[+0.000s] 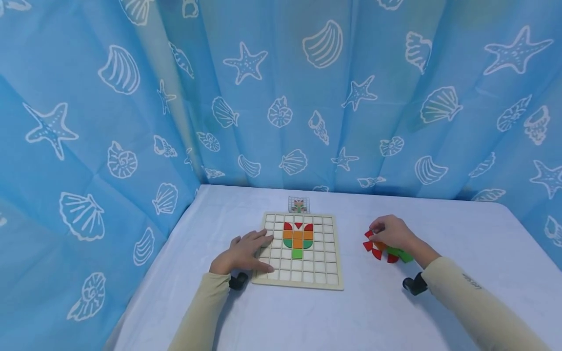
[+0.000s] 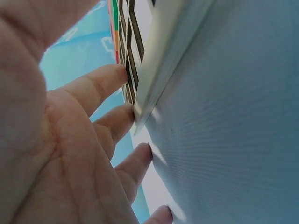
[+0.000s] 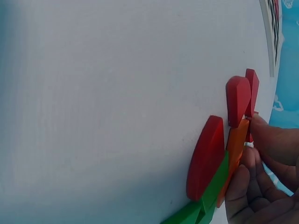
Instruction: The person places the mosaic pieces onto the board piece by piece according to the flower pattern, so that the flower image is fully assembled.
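Note:
A pale wooden grid board (image 1: 303,286) lies on the white table, bearing a tulip-like pattern of red, orange (image 1: 297,243) and green blocks. My left hand (image 1: 246,252) rests spread over its left edge; the left wrist view shows two fingertips (image 2: 122,73) at the frame and two lower ones beside it on the cloth. Over a small pile of loose blocks to the right, my right hand (image 1: 395,233) has its fingers curled. Its thumb (image 3: 266,135) presses a red block against the fingers, which partly hide it. More red blocks (image 3: 205,158), an orange block (image 3: 237,144) and green blocks (image 3: 216,184) lie beside them.
A small printed picture card (image 1: 299,204) of a similar pattern lies just beyond the board. White cloth (image 1: 307,317) covers the table. A blue curtain (image 1: 272,131) with shell and starfish prints hangs behind and at the left.

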`<control>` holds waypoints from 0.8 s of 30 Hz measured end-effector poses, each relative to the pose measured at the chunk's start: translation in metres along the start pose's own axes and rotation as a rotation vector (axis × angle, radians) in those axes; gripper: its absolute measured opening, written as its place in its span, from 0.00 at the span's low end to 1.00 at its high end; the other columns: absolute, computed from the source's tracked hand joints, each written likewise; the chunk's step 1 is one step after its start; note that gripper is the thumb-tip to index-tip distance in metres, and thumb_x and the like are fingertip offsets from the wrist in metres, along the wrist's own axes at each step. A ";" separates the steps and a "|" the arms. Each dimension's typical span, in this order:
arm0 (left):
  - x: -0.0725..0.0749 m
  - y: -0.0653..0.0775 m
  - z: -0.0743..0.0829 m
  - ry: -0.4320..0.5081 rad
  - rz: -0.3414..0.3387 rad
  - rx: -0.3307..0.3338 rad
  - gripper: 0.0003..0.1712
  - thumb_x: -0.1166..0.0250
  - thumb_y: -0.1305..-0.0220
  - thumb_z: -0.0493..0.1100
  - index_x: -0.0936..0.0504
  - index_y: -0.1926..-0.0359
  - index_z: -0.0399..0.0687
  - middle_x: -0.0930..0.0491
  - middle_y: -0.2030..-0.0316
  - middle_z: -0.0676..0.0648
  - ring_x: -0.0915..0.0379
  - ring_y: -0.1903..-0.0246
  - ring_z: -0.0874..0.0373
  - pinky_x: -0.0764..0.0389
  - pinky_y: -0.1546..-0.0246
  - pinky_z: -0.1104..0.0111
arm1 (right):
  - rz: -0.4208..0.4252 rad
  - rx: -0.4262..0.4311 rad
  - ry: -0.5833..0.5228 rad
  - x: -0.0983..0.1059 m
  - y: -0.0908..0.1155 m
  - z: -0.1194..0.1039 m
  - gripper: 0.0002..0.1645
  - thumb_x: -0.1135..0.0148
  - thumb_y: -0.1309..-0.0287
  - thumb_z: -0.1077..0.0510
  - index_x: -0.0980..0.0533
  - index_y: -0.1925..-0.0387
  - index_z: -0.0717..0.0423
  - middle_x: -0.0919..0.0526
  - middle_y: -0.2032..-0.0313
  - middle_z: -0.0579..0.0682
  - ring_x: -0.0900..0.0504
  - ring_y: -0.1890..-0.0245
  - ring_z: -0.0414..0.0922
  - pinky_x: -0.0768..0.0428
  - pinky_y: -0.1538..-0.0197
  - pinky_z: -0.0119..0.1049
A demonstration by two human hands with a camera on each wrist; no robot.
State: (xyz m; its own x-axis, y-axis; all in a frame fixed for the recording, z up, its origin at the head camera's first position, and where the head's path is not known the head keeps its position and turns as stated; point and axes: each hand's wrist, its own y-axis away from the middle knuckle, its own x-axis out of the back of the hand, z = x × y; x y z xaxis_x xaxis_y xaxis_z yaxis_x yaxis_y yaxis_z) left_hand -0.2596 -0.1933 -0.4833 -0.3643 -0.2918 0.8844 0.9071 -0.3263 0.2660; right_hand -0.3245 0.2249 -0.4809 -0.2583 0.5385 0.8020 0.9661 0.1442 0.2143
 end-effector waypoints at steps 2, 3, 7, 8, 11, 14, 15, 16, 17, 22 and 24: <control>0.000 -0.001 0.001 -0.006 -0.002 0.006 0.54 0.28 0.50 0.69 0.40 0.25 0.62 0.47 0.23 0.50 0.56 0.23 0.46 0.53 0.28 0.37 | -0.001 0.012 0.001 0.000 -0.001 0.000 0.26 0.26 0.49 0.59 0.22 0.48 0.62 0.19 0.52 0.62 0.21 0.53 0.57 0.14 0.58 0.43; 0.000 -0.002 0.001 -0.011 -0.003 0.009 0.54 0.28 0.50 0.69 0.40 0.25 0.62 0.47 0.23 0.50 0.55 0.23 0.46 0.53 0.28 0.38 | -0.003 0.020 -0.002 0.000 -0.001 0.000 0.26 0.26 0.49 0.59 0.22 0.48 0.62 0.19 0.53 0.62 0.21 0.53 0.56 0.14 0.58 0.43; -0.001 -0.002 0.001 -0.018 0.001 0.011 0.54 0.28 0.50 0.68 0.40 0.25 0.62 0.47 0.23 0.50 0.55 0.23 0.45 0.53 0.28 0.38 | -0.009 0.041 -0.001 -0.001 0.000 -0.003 0.25 0.27 0.48 0.60 0.22 0.48 0.62 0.18 0.54 0.60 0.21 0.54 0.54 0.14 0.59 0.42; -0.001 -0.002 0.001 -0.018 0.003 0.010 0.54 0.28 0.50 0.68 0.39 0.25 0.62 0.47 0.23 0.50 0.55 0.23 0.45 0.53 0.28 0.38 | -0.012 0.041 0.002 -0.002 0.000 -0.004 0.26 0.27 0.49 0.60 0.22 0.47 0.62 0.18 0.54 0.60 0.21 0.55 0.54 0.14 0.59 0.42; 0.000 -0.002 0.002 -0.013 0.004 0.011 0.54 0.28 0.50 0.68 0.39 0.25 0.62 0.47 0.23 0.50 0.55 0.23 0.45 0.53 0.28 0.38 | -0.023 0.035 0.030 -0.001 -0.001 -0.007 0.29 0.25 0.50 0.58 0.22 0.46 0.62 0.19 0.53 0.60 0.21 0.55 0.54 0.14 0.61 0.42; 0.001 -0.001 0.003 -0.011 0.002 0.011 0.54 0.28 0.50 0.68 0.40 0.25 0.62 0.47 0.23 0.50 0.56 0.23 0.45 0.54 0.28 0.38 | -0.026 0.027 0.054 0.000 -0.003 -0.009 0.31 0.23 0.52 0.58 0.22 0.46 0.62 0.20 0.53 0.61 0.22 0.55 0.55 0.14 0.62 0.42; 0.001 -0.001 0.004 -0.010 0.000 0.008 0.54 0.28 0.50 0.68 0.40 0.25 0.62 0.47 0.23 0.50 0.56 0.23 0.45 0.54 0.28 0.38 | -0.026 0.025 0.060 0.000 -0.003 -0.010 0.31 0.23 0.52 0.58 0.22 0.46 0.63 0.20 0.53 0.61 0.22 0.55 0.55 0.14 0.62 0.42; 0.001 -0.001 0.004 -0.007 -0.001 0.004 0.54 0.28 0.50 0.68 0.40 0.25 0.62 0.47 0.23 0.50 0.56 0.23 0.45 0.54 0.28 0.38 | -0.025 0.021 0.064 -0.001 -0.003 -0.010 0.31 0.23 0.53 0.58 0.23 0.46 0.63 0.20 0.53 0.61 0.22 0.55 0.55 0.14 0.62 0.42; 0.001 -0.001 0.004 -0.006 -0.002 0.001 0.54 0.28 0.50 0.68 0.39 0.25 0.61 0.47 0.23 0.49 0.55 0.23 0.45 0.53 0.28 0.38 | -0.023 0.019 0.068 -0.001 -0.003 -0.011 0.31 0.23 0.54 0.59 0.23 0.47 0.63 0.20 0.53 0.61 0.22 0.55 0.55 0.14 0.62 0.42; 0.001 -0.001 0.003 -0.007 -0.007 -0.007 0.54 0.28 0.50 0.68 0.39 0.25 0.60 0.47 0.23 0.49 0.55 0.24 0.45 0.53 0.28 0.37 | -0.017 0.011 0.078 -0.005 -0.004 -0.015 0.29 0.23 0.55 0.60 0.25 0.51 0.60 0.21 0.54 0.60 0.22 0.55 0.54 0.14 0.62 0.42; 0.002 0.000 0.002 -0.013 -0.005 -0.007 0.54 0.28 0.50 0.68 0.40 0.25 0.61 0.47 0.23 0.49 0.55 0.23 0.46 0.53 0.28 0.38 | -0.014 0.015 0.078 -0.006 -0.004 -0.017 0.28 0.23 0.54 0.60 0.26 0.52 0.60 0.21 0.55 0.59 0.22 0.56 0.53 0.15 0.62 0.41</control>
State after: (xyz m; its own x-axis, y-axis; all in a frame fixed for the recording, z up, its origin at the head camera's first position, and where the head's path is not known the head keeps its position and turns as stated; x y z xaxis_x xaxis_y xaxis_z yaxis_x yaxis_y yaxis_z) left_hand -0.2602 -0.1919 -0.4810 -0.3664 -0.2783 0.8879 0.9036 -0.3339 0.2683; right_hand -0.3272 0.2069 -0.4767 -0.2706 0.4700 0.8402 0.9620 0.1643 0.2179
